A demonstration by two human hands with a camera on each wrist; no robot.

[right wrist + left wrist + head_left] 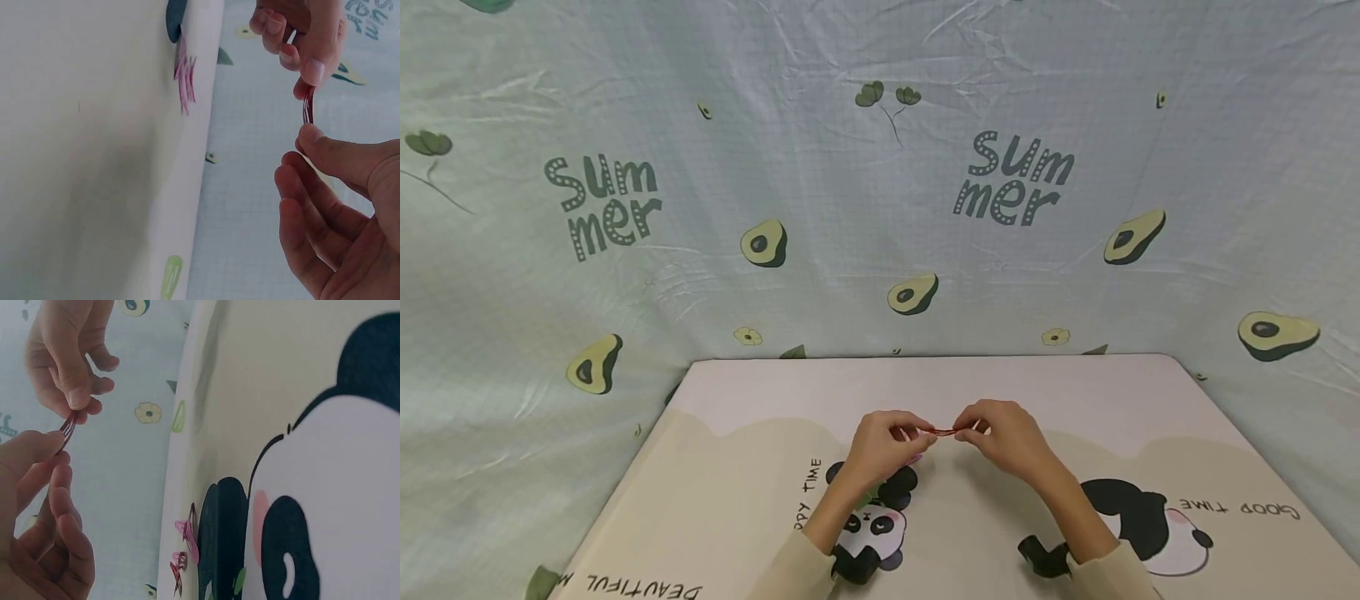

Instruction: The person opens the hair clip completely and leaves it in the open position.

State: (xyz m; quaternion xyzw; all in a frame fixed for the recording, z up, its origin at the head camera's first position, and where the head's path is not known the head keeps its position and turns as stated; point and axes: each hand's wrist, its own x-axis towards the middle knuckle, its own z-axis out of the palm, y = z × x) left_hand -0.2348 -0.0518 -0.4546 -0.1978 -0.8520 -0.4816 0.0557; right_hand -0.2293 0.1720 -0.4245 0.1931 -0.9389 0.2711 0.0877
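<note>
Red clip: the red hair clip point(308, 107) was in the air above the table point(737, 483), stretched level between the two hands in the head view.
Left hand: the left hand point(880, 446) pinched one end of it between thumb and forefinger — the other fingers were loosely bent.
Right hand: the right hand point(1000, 433) pinched the opposite end, also with thumb and finger, so only a short strip of red showed between them.
Pink clips: several pink clips point(190, 542) lay close together on the table, just beside a dark part of the print.
Green shape: a small green shape point(172, 277) was on the table's pale strip — clip or print, I could not tell.
Tabletop: a printed panda point(880, 542) showed beside the left forearm.
Backdrop: a pale cloth point(835, 183) with avocados and "summer" lettering hung behind.
</note>
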